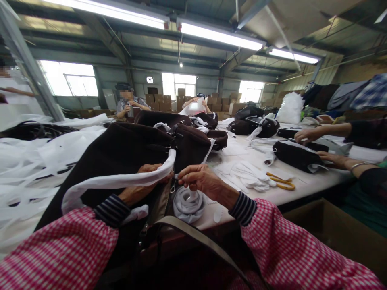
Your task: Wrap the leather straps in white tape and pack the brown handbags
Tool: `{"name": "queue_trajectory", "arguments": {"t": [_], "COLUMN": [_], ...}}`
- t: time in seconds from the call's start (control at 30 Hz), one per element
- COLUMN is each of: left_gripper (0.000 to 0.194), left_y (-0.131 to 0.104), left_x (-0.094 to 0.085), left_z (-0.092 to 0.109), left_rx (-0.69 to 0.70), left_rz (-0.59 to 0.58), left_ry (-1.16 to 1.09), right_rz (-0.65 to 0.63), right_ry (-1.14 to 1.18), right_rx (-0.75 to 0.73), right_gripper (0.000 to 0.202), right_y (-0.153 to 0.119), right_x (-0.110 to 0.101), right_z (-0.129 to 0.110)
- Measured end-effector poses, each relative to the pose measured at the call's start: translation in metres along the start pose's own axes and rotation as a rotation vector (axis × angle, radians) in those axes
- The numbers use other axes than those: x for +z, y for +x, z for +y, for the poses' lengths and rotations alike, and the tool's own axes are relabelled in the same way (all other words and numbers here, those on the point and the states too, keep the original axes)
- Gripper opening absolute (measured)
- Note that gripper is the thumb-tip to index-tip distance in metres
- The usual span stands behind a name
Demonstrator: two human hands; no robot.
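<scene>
A dark brown handbag (121,141) lies on the table before me, with one handle (121,182) wrapped in white tissue. My left hand (142,189) rests on the bag's side, partly hidden behind that handle, its fingertips closed at the bag's edge. Thumb and fingers of my right hand (202,181) pinch a small dark piece at the same edge, too small to name. Just below the pinch hangs a metal clip (173,187). A taupe strap (193,231) runs from the bag toward my lap. Beside the bag sits a roll of white wrapping (189,204).
White padding pieces (244,175) and yellow-handled scissors (281,181) lie to the right. A co-worker's hands (311,135) touch another dark bag (298,155). White sheets (36,169) cover the left side. A cardboard box (329,225) stands below the table's right edge.
</scene>
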State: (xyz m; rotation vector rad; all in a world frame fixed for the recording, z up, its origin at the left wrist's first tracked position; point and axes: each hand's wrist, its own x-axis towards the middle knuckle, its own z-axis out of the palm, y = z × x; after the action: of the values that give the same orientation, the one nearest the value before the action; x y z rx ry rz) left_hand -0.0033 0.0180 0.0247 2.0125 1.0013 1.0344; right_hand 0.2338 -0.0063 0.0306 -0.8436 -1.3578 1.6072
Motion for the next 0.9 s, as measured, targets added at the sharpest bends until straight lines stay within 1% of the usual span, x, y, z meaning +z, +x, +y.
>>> {"name": "queue_trajectory", "arguments": {"t": [0.13, 0.23, 0.33, 0.43, 0.6, 0.77, 0.9], "left_gripper": [0.039, 0.038, 0.037, 0.036, 0.038, 0.035, 0.033], "left_y": [-0.002, -0.004, -0.004, -0.003, -0.003, -0.004, -0.005], "left_x": [0.001, 0.003, 0.004, 0.004, 0.003, 0.001, 0.004], "left_z": [0.005, 0.012, 0.013, 0.01, 0.006, 0.014, 0.02], "left_rx": [-0.014, -0.018, -0.006, 0.004, -0.014, -0.029, -0.04], "left_rz": [0.008, 0.028, 0.042, 0.035, 0.027, -0.004, 0.016], "left_ry": [0.016, -0.008, -0.007, 0.029, 0.017, -0.008, -0.065], "right_rz": [0.012, 0.036, 0.015, 0.013, 0.062, 0.075, 0.096], "right_ry": [0.225, 0.315, 0.362, 0.306, 0.212, 0.13, 0.057], "right_rx": [0.019, 0.034, 0.011, -0.066, -0.169, -0.216, -0.24], "right_gripper": [0.024, 0.023, 0.027, 0.031, 0.035, 0.041, 0.041], "right_y": [0.001, 0.001, 0.0, -0.001, 0.005, 0.014, 0.016], "right_x": [0.004, 0.004, 0.004, 0.004, 0.004, 0.005, 0.007], "right_z": [-0.001, 0.001, 0.001, 0.003, 0.009, 0.01, 0.005]}}
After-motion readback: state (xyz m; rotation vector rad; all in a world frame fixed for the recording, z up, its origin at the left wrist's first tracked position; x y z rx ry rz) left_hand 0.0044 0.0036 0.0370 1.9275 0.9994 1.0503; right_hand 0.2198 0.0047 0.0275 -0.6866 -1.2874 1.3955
